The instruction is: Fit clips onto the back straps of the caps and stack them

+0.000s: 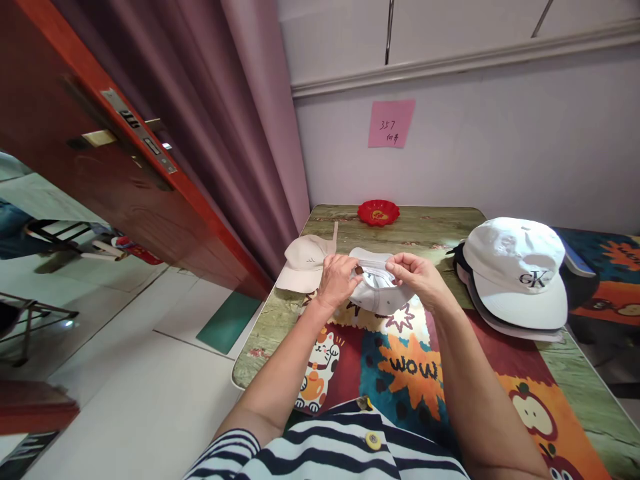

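A pale grey-white cap [383,300] is held up over the patterned mat, its back opening facing me. My left hand [339,280] pinches the left side of its rear edge, beside a small brown tab. On the right side my right hand [413,275] grips the same edge with thumb and fingers. Left of my left hand, a cream cap [305,261] lies on the table with its strap sticking up. A stack of caps topped by a white one with dark letters [517,267] stands to the right.
The wood-patterned table [425,223] bears a red scalloped dish [379,213] at its back and a colourful mat [370,360]. Behind it, a pink note [391,124] is stuck to the wall. A curtain [250,133] and brown door [125,167] are at the left.
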Tool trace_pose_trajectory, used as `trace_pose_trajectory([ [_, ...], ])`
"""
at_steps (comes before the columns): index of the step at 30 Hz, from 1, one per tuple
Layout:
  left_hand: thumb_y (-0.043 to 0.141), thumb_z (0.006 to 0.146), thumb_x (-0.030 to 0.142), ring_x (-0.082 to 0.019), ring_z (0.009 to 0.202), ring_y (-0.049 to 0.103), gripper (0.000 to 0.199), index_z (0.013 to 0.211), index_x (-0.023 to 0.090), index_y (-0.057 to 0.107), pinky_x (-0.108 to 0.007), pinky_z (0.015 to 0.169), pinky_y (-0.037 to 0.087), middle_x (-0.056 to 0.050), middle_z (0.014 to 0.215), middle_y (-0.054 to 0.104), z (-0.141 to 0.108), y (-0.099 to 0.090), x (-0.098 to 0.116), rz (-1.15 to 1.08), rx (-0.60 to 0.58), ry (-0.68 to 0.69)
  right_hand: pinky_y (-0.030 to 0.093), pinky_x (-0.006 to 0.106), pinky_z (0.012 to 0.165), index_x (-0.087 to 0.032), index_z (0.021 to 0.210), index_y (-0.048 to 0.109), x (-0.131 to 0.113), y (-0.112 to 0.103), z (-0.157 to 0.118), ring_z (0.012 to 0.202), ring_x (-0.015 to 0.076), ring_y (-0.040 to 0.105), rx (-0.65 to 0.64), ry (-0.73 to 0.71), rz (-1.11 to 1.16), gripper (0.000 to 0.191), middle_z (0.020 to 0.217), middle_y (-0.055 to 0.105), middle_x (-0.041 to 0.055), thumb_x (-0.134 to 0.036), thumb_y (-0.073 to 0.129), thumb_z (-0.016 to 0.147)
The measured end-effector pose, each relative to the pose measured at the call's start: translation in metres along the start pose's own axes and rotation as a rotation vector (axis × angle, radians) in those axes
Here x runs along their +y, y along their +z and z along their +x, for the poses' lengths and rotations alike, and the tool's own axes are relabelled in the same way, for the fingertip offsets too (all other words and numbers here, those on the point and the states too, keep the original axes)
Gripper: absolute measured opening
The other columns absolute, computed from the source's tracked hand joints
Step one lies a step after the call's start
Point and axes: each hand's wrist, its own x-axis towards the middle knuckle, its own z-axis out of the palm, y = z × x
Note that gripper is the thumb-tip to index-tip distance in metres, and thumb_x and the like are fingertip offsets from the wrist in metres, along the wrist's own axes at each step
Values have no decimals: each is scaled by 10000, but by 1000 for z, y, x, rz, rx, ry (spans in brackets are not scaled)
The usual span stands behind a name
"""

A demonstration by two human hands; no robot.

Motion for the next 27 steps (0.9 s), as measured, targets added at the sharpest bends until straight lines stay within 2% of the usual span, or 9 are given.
trace_pose_trajectory([
  [2,695,832,200,-296,984,571,69,899,208,679,-468,1018,338,-102,919,674,1,0,0,35,8,54,384,246,536,-185,828,672,0,4,-3,565,104,465,13,3,15,419,646,571,-17,-555,834,720],
  [5,623,882,194,-299,1028,561,107,966,210,689,-454,989,357,-123,1019,675,2,-2,-1,55,10,133,477,266,585,-201,776,615,-3,10,-6,571,109,492,63,6,126,405,642,565,-23,-552,813,742],
  [9,564,922,230,-303,1013,563,201,1057,215,711,-419,908,397,-138,1030,665,0,-1,-1,-61,29,82,501,276,572,-219,863,594,-8,15,-9,564,116,527,119,-6,181,366,712,622,-13,-526,766,760],
  [11,572,922,250,-294,981,573,218,1073,236,728,-398,909,407,-123,966,660,-4,1,-1,-227,60,24,461,266,539,-215,921,618,-10,13,-9,539,116,521,158,-27,81,330,728,644,-2,-496,718,782],
  [14,636,886,269,-262,901,586,213,1063,261,755,-372,897,426,-94,938,662,-10,4,-1,-480,137,-103,420,274,549,-207,893,644,-14,11,-10,573,142,557,226,-55,-131,217,760,690,36,-412,615,825],
  [17,694,839,283,-218,790,586,226,1049,252,773,-355,832,459,-72,926,670,-15,9,-3,-622,186,-248,372,284,551,-217,830,671,-16,16,-10,552,156,528,308,-85,-325,175,644,652,18,-333,540,837],
  [20,714,817,289,-217,804,614,257,1063,246,776,-352,813,489,-71,950,690,-19,14,-8,-714,189,-332,328,292,545,-227,790,681,-11,27,-8,530,156,489,330,-94,-438,217,647,668,17,-390,553,856],
  [23,710,823,281,-239,877,641,262,1075,256,778,-378,871,498,-77,997,714,-21,19,-13,-732,167,-325,342,295,583,-233,796,707,0,35,-5,599,180,546,288,-80,-488,296,712,712,35,-501,599,855],
  [27,701,846,260,-257,979,657,238,1067,281,785,-405,980,476,-73,1055,737,-21,20,-13,-701,132,-226,336,297,594,-235,796,746,13,37,-2,613,191,551,248,-26,-578,328,655,673,30,-533,618,844],
])
